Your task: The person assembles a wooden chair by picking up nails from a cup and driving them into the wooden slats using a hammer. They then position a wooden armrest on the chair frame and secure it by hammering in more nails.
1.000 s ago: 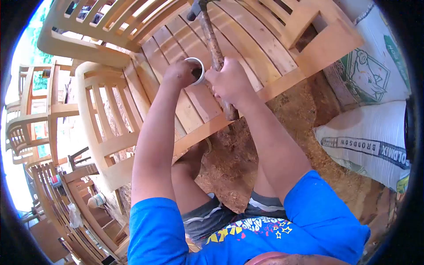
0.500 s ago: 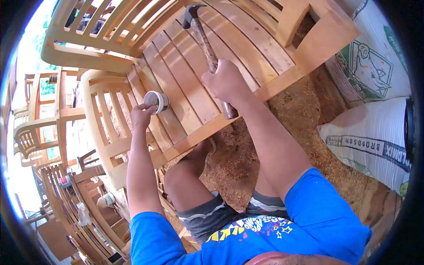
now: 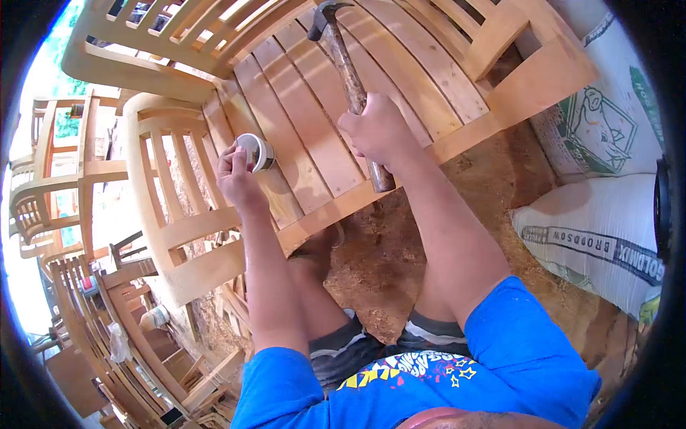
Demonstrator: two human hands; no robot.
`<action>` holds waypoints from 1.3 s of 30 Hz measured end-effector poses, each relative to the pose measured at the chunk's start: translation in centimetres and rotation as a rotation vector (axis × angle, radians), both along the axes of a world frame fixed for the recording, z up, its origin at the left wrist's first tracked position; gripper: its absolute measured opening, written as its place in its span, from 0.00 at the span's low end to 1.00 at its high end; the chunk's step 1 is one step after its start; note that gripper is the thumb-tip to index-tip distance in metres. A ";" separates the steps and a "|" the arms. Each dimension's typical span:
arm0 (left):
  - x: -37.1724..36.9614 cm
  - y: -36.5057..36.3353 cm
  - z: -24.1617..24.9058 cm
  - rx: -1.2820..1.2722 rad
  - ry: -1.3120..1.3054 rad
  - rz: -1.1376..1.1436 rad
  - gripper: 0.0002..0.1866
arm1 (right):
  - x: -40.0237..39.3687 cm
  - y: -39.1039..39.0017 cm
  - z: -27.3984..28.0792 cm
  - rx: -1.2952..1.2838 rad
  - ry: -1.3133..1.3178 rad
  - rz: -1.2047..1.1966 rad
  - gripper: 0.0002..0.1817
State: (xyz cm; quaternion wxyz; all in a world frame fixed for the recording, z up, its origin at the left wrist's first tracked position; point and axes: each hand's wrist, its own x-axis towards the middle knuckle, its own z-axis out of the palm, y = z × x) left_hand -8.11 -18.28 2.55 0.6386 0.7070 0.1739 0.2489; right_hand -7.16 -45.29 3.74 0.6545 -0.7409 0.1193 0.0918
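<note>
My right hand is wrapped round the wooden handle of a claw hammer. Its dark metal head points toward the far side, above the slatted bench seat. At the left of the seat is a small white cup, tilted a little toward me, with small dark bits inside. My left hand is at the cup's near left rim with its fingers curled together. Whether they pinch the rim or a small item is hidden.
The bench's slatted backrest and left armrest rise around the seat. Printed white sacks stand on the right. Sawdust covers the ground beneath. More wooden furniture stands at the left.
My left hand has turned, and its fingers have shifted from the cup's opening to its near left rim. The view has shifted slightly. My right hand keeps hold of the hammer.
</note>
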 end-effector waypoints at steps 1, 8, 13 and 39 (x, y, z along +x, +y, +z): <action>-0.2 -0.7 -0.2 -0.052 -0.041 -0.017 0.08 | -0.1 0.0 0.6 -0.007 0.022 0.005 0.11; 0.8 -4.4 -0.1 0.194 -0.133 -0.295 0.06 | 0.3 1.3 -0.8 -0.033 0.050 0.011 0.11; 3.0 -6.2 -5.6 0.223 0.224 -0.403 0.12 | 0.6 2.7 0.0 0.057 0.101 0.024 0.10; 13.3 -1.8 -13.4 0.618 0.104 -0.179 0.10 | -2.7 3.0 2.7 -0.365 0.021 0.149 0.18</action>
